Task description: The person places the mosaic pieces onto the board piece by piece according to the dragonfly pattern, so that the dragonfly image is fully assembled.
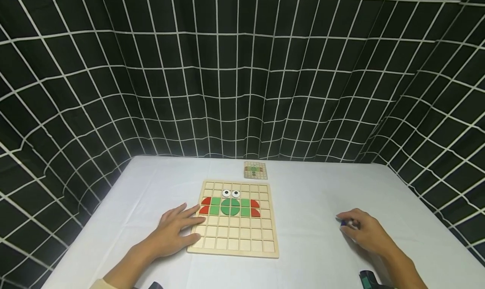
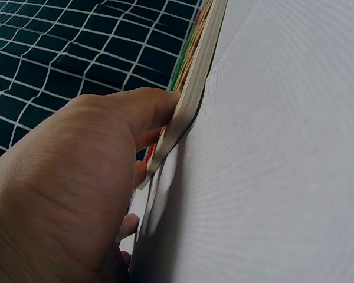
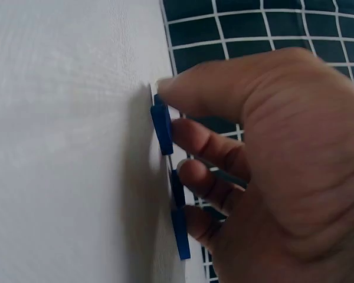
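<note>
A square wooden grid board [image 1: 246,245] lies on the table. It holds red quarter-round tiles [image 1: 254,203], green square tiles [image 1: 214,210], a green circle made of tiles [image 1: 230,207] and two eye discs [image 1: 226,193]. My left hand [image 1: 174,232] rests along the board's left edge with its fingers spread; in the left wrist view a fingertip touches the board's side [image 2: 192,88]. Low over the table at the right, my right hand [image 1: 365,232] holds several small blue tiles [image 3: 162,128] in curled fingers. Those fingers partly hide the tiles in the head view.
Behind the board lies a small pattern card [image 1: 255,170] showing a similar figure on a grid. A white cloth [image 1: 303,205] covers the table. Dark curtains with white grid lines [image 1: 227,70] stand around its back and sides.
</note>
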The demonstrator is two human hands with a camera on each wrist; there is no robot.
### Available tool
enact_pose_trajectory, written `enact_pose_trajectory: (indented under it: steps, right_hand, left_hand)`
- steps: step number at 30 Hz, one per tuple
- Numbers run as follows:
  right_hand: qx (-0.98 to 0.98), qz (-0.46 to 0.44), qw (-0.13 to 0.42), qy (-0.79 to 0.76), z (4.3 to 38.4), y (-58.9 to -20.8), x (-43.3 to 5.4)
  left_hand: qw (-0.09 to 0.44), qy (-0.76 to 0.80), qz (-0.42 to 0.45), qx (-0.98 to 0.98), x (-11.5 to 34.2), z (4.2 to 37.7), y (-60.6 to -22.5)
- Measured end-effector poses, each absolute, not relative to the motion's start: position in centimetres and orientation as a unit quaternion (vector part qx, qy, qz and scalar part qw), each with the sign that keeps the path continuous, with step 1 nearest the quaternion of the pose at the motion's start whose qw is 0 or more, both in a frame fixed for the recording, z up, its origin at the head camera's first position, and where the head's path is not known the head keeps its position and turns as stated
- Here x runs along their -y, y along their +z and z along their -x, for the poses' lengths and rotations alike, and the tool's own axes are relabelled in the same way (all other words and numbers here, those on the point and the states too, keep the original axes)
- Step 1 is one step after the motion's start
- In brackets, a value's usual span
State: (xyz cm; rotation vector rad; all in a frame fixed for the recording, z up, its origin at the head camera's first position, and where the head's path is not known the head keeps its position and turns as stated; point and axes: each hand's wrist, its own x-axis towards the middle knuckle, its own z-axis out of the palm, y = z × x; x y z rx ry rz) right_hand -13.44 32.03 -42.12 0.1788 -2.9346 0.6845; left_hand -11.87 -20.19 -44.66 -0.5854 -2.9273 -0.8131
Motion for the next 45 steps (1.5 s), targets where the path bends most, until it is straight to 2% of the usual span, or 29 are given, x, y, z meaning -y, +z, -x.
enact_pose_trajectory:
  steps: [15, 45]
  right_hand:
    - [0.976, -0.034, 0.070, 0.202, 13.7, -42.5, -31.1]
    - [0.975, -0.080, 0.064, 0.199, 13.9, -42.5, -30.5]
  left_hand:
    - [0.020, -0.261, 0.180, 0.948, 20.2, 11.8, -44.5]
    - [0.027, -0.258, 0.188, 0.947, 20.2, 11.8, -44.7]
